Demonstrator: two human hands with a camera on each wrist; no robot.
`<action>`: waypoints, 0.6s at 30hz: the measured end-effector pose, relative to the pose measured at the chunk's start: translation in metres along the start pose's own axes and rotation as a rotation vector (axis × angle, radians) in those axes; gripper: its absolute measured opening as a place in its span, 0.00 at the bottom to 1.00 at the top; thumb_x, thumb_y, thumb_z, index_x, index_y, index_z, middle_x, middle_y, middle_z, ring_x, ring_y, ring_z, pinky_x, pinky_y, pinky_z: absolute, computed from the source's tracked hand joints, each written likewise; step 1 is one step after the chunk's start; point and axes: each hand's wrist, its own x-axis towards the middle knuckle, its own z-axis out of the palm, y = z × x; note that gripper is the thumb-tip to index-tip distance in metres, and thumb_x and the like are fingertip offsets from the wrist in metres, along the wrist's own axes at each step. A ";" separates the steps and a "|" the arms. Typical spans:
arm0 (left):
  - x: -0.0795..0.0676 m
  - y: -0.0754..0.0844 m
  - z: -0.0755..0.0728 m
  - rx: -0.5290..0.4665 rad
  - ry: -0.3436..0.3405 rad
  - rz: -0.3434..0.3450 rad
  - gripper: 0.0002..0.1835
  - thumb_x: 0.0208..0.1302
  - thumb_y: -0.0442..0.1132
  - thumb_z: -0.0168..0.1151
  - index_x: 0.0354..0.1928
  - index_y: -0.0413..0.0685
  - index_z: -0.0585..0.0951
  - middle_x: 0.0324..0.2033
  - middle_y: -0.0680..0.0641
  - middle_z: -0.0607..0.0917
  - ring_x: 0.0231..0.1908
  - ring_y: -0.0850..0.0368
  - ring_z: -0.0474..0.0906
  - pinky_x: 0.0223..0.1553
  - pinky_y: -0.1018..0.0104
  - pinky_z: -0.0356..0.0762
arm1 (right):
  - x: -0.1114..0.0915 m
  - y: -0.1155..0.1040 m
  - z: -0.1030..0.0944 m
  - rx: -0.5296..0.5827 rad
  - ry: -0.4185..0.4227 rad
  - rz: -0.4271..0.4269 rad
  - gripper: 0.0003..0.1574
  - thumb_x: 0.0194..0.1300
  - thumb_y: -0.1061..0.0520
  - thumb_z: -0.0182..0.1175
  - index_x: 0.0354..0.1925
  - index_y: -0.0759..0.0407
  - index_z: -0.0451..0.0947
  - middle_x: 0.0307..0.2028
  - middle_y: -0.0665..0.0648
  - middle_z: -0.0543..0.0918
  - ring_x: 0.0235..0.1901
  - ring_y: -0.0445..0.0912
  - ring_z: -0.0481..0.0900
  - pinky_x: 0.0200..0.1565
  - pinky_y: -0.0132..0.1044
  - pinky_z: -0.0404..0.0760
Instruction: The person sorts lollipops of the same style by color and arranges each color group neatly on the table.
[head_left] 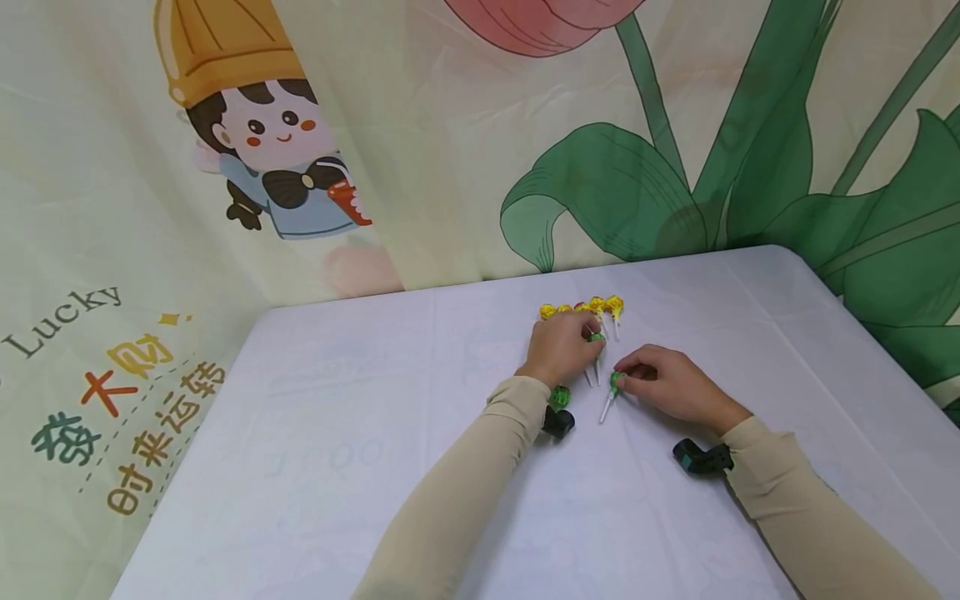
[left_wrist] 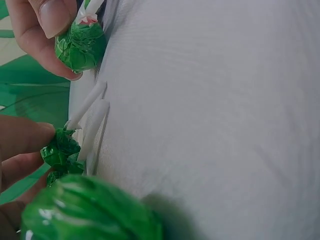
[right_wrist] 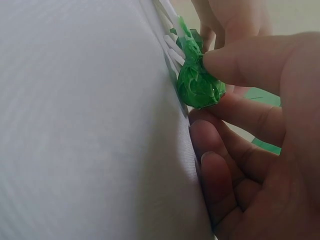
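Note:
My left hand [head_left: 558,346] pinches a green-wrapped lollipop [left_wrist: 60,147] by its head, close to the table. Beside it, partly behind the fingers, another green head shows, and two white sticks point toward me. To the right, my right hand [head_left: 678,387] holds a green lollipop [right_wrist: 200,87] between thumb and index finger, its white stick slanting down toward the table. One more green lollipop [head_left: 560,397] lies next to my left wrist and looms large in the left wrist view. Just beyond my left hand is a row of yellow lollipops [head_left: 615,304], partly hidden by that hand.
All this lies on a table with a white cloth [head_left: 337,433]. A printed curtain [head_left: 435,167] hangs behind the table's far edge. Each wrist carries a small black camera, the right one [head_left: 701,458] close above the cloth.

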 end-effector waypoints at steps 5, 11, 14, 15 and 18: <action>0.000 0.001 -0.001 0.020 0.005 0.001 0.06 0.64 0.48 0.68 0.40 0.59 0.84 0.31 0.60 0.83 0.35 0.64 0.77 0.41 0.58 0.72 | 0.001 -0.001 0.000 0.001 0.003 -0.004 0.15 0.68 0.51 0.65 0.50 0.55 0.84 0.41 0.51 0.81 0.40 0.46 0.76 0.44 0.43 0.77; 0.000 0.002 -0.001 0.075 0.010 0.009 0.06 0.65 0.49 0.66 0.41 0.60 0.84 0.31 0.59 0.83 0.35 0.63 0.76 0.42 0.58 0.72 | 0.001 -0.001 0.000 -0.006 0.007 -0.010 0.14 0.67 0.52 0.65 0.49 0.56 0.84 0.40 0.51 0.81 0.40 0.46 0.76 0.44 0.43 0.77; -0.001 0.002 -0.001 0.091 0.012 0.011 0.07 0.65 0.49 0.66 0.41 0.60 0.84 0.31 0.59 0.82 0.35 0.62 0.76 0.41 0.58 0.72 | 0.001 -0.002 0.000 -0.004 0.004 -0.007 0.14 0.67 0.52 0.65 0.49 0.56 0.84 0.40 0.51 0.81 0.40 0.46 0.76 0.44 0.43 0.77; -0.001 0.003 -0.001 0.093 0.011 0.009 0.07 0.65 0.49 0.66 0.41 0.59 0.84 0.31 0.59 0.82 0.35 0.62 0.76 0.41 0.57 0.72 | 0.001 -0.002 0.000 -0.004 0.004 -0.006 0.14 0.68 0.53 0.65 0.49 0.56 0.84 0.40 0.51 0.81 0.40 0.46 0.76 0.44 0.43 0.77; -0.002 0.003 -0.001 0.095 0.011 0.006 0.07 0.65 0.49 0.66 0.42 0.60 0.84 0.31 0.59 0.82 0.36 0.62 0.76 0.42 0.57 0.72 | 0.001 -0.002 0.000 -0.005 0.003 -0.002 0.14 0.68 0.52 0.65 0.50 0.56 0.84 0.41 0.51 0.81 0.40 0.46 0.76 0.44 0.43 0.77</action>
